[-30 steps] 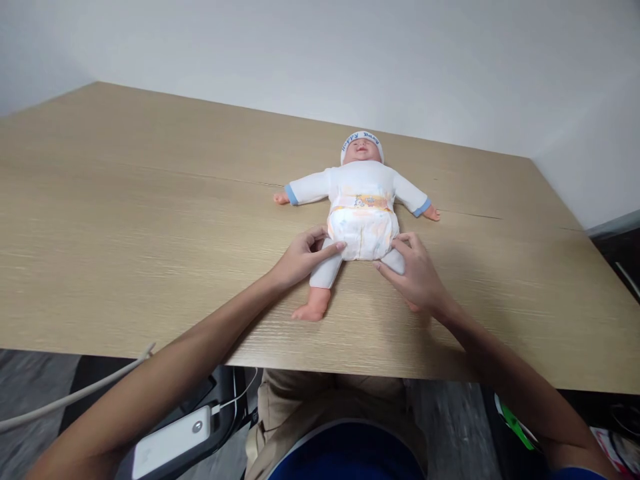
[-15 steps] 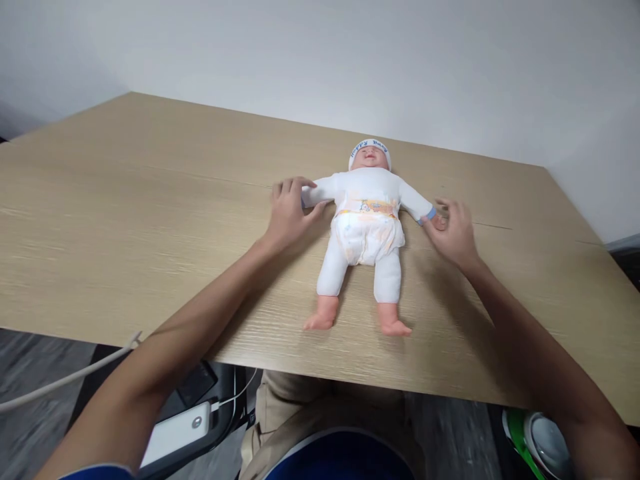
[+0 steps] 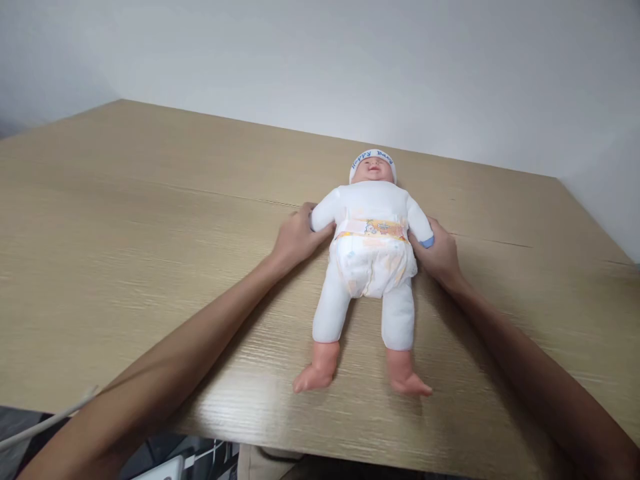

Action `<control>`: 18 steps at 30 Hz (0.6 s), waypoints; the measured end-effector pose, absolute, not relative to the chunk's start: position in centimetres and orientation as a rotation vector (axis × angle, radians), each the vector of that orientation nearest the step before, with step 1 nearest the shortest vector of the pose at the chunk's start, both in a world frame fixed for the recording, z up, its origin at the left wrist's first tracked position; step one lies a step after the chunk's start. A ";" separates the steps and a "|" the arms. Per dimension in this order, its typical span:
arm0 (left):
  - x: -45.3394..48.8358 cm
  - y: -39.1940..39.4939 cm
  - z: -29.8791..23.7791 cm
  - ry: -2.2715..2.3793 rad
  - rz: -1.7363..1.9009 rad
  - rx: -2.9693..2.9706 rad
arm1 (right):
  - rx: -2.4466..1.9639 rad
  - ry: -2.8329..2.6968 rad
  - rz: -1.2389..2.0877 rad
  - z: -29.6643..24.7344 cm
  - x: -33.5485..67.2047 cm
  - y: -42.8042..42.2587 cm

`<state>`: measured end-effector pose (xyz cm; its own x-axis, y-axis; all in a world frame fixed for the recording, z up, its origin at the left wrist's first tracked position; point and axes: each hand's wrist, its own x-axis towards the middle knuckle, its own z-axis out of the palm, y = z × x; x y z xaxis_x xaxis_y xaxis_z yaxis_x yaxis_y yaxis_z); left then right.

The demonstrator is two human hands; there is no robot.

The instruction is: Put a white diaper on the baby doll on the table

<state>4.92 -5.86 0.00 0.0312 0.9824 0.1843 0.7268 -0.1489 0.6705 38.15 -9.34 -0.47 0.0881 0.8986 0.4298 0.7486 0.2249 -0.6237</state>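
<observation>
A baby doll (image 3: 373, 200) in a white suit lies on its back on the wooden table (image 3: 150, 267), its head toward the wall and its bare feet toward me. Around its waist is a patterned diaper (image 3: 373, 260), and a white cap (image 3: 373, 155) with blue lettering covers its head. My left hand (image 3: 299, 235) is closed around the doll's arm on the left side, thumb near the diaper's edge. On the other side, my right hand (image 3: 440, 252) grips the opposite arm near its blue cuff, with the fingers mostly hidden behind it.
Behind the table rises a pale wall (image 3: 320, 60). A white cable (image 3: 47, 421) runs below my left forearm. Under the table's front edge, part of a white device (image 3: 163, 469) with a plugged-in lead shows.
Both hands have moved inward and closed on the doll's arms, which are now drawn closer to its body. The view has shifted, so the doll appears larger and lower.
</observation>
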 end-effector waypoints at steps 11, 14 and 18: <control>5.9 -18.6 6.3 1.538 1.075 1.718 | -1.332 -1.688 0.532 3.8 38.8 -15.3; 5.2 -27.2 5.2 1.494 0.951 1.751 | -1.232 -1.823 0.600 5.5 41.7 -19.8; 3.6 -41.3 0.9 1.300 0.658 1.917 | -1.170 -1.992 0.778 7.2 44.5 -28.2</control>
